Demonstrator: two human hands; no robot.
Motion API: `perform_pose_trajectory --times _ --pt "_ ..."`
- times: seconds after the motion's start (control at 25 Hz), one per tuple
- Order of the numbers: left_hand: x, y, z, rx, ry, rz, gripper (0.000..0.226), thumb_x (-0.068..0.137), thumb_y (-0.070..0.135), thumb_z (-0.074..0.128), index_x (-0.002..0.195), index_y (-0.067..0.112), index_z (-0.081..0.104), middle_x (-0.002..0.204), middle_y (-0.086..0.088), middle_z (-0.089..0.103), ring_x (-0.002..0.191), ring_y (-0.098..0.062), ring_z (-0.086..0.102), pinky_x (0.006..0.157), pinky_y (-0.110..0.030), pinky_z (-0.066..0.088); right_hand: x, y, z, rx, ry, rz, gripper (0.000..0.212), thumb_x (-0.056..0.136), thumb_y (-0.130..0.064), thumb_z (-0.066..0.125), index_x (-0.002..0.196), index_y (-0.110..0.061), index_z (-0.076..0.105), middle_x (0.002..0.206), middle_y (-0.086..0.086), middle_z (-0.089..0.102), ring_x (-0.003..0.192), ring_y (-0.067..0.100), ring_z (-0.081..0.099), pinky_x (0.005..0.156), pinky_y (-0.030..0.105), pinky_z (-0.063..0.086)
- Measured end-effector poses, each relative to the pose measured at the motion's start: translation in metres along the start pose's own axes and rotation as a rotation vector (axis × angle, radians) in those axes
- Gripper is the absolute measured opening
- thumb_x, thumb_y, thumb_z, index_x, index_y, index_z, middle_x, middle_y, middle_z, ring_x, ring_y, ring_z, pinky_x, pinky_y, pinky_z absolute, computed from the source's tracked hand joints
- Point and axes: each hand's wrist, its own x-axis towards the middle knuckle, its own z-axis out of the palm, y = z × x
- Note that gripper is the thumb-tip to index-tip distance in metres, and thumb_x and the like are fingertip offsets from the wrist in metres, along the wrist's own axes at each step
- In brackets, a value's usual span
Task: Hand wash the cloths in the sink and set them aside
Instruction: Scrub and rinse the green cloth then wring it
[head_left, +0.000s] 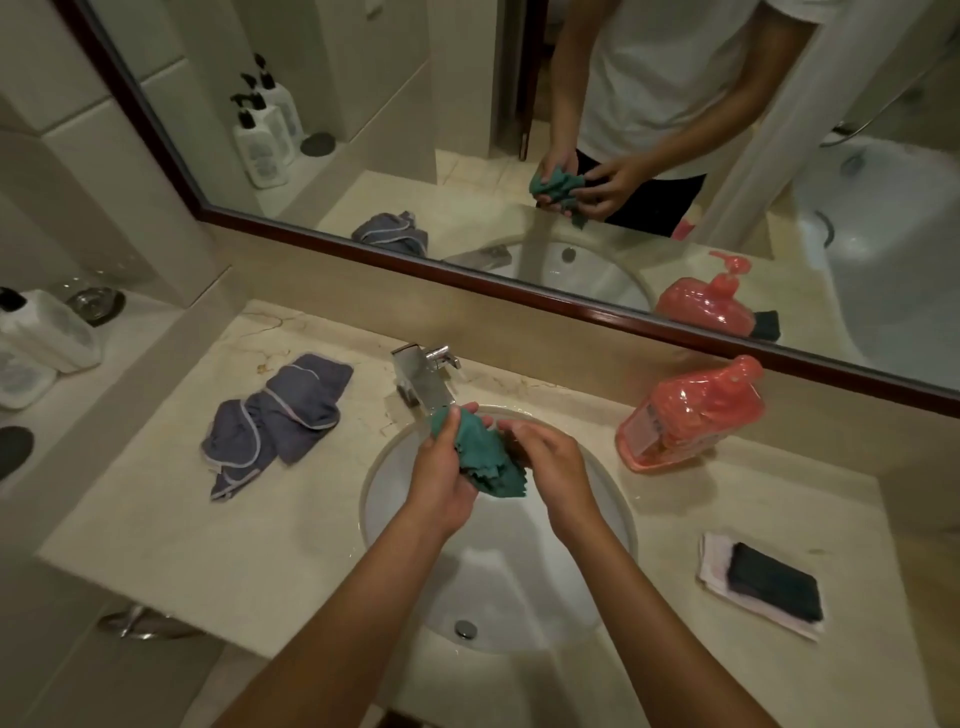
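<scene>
Hands meet over the far half of the sink, at about twelve o'clock from the drain. The left hand grips a bunched green cloth, its fingers curled round the upper end and its thumb laid along the near side. The right hand closes on the same cloth from three o'clock, fingers bent into the folds. The cloth hangs between both palms, its ragged lower edge drooping toward the basin, just below the spout of the chrome faucet. Whether water runs from the spout cannot be told.

Grey cloths with pale trim lie crumpled on the marble counter at nine o'clock from the sink, well apart from the hands. At three o'clock from the faucet a pink pump bottle stands tilted on the counter close to the sink rim. At four o'clock from the sink, near the counter's right edge, a dark folded cloth rests on top of a white folded cloth.

White pump bottles sit on a side ledge at ten o'clock, with a glass beside them. The mirror along the back wall repeats the hands, the green cloth and the pink bottle, and shows a person's white shirt.
</scene>
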Motion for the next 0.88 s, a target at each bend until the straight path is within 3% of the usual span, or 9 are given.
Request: perform_pose_trajectory --times 0.12,0.2,0.28,0.32,0.4,0.52,0.68,0.8,0.88 --pt "0.024 0.000 -0.027 -0.071 0.059 0.008 0.033 0.102 0.042 0.051 0.117 0.017 0.067 0.111 -0.009 0.070 0.099 -0.024 0.070 0.081 -0.039 0.058 0.027 0.016 0.012 0.027 0.140 0.098 0.026 0.099 -0.023 0.057 0.088 -0.035 0.077 0.094 -0.005 0.075 0.088 0.013 0.067 0.063 0.016 0.051" --pt "0.038 -0.003 -0.048 -0.097 0.105 -0.006 0.035 0.098 0.044 0.056 0.117 0.017 0.068 0.108 -0.008 0.073 0.093 -0.022 0.074 0.075 -0.037 0.059 0.049 0.029 0.027 -0.004 0.162 0.133 0.019 0.099 -0.024 0.058 0.102 -0.027 0.077 0.104 -0.001 0.074 0.096 0.017 0.066 0.074 0.025 0.053" --pt "0.053 -0.009 -0.068 -0.065 0.171 -0.012 0.036 0.094 0.043 0.060 0.118 0.017 0.067 0.096 -0.005 0.077 0.086 -0.022 0.075 0.069 -0.035 0.060 0.079 0.038 0.045 -0.094 0.150 0.105 0.026 0.099 -0.022 0.059 0.121 -0.016 0.073 0.121 0.000 0.071 0.111 0.015 0.064 0.093 0.028 0.050" --pt "0.060 -0.012 -0.077 -0.040 0.195 -0.008 0.034 0.094 0.041 0.061 0.120 0.019 0.065 0.094 -0.005 0.077 0.086 -0.024 0.075 0.071 -0.038 0.061 0.095 0.041 0.054 -0.147 0.149 0.082 0.029 0.100 -0.021 0.059 0.126 -0.013 0.069 0.127 0.001 0.068 0.114 0.012 0.061 0.097 0.025 0.045" --pt "0.076 -0.020 -0.090 0.027 0.212 0.004 0.028 0.099 0.034 0.060 0.126 0.030 0.060 0.109 -0.008 0.071 0.101 -0.032 0.070 0.088 -0.050 0.059 0.126 0.042 0.069 -0.212 0.146 0.047 0.034 0.100 -0.019 0.060 0.132 -0.010 0.065 0.131 0.004 0.066 0.113 0.008 0.057 0.097 0.021 0.041" --pt "0.097 -0.025 -0.098 0.197 0.187 0.000 0.029 0.101 0.032 0.059 0.130 0.034 0.058 0.124 -0.014 0.065 0.111 -0.035 0.065 0.100 -0.055 0.052 0.166 0.047 0.087 -0.241 0.134 0.043 0.033 0.098 -0.019 0.062 0.129 -0.009 0.067 0.124 0.007 0.071 0.107 0.016 0.066 0.098 0.029 0.049" --pt "0.119 -0.026 -0.097 0.243 0.228 -0.104 0.027 0.097 0.038 0.062 0.117 0.021 0.065 0.112 -0.012 0.072 0.101 -0.029 0.069 0.095 -0.046 0.055 0.186 0.059 0.094 -0.200 0.137 0.020 0.024 0.093 -0.015 0.068 0.116 -0.009 0.074 0.100 0.009 0.077 0.071 0.008 0.066 0.075 0.026 0.056" --pt "0.129 -0.027 -0.096 0.229 0.210 -0.098 0.029 0.098 0.042 0.060 0.111 0.017 0.069 0.101 -0.008 0.076 0.094 -0.025 0.072 0.082 -0.037 0.057 0.193 0.066 0.090 -0.207 0.129 -0.007 0.022 0.093 -0.014 0.069 0.114 -0.007 0.074 0.090 0.006 0.077 0.070 0.009 0.066 0.076 0.028 0.056" --pt "0.133 -0.027 -0.095 0.240 0.209 -0.081 0.036 0.100 0.046 0.056 0.117 0.017 0.068 0.106 -0.008 0.075 0.099 -0.026 0.071 0.089 -0.040 0.056 0.199 0.066 0.087 -0.195 0.119 0.000 0.020 0.094 -0.012 0.068 0.111 -0.006 0.075 0.082 0.004 0.075 0.072 0.013 0.065 0.076 0.032 0.055"
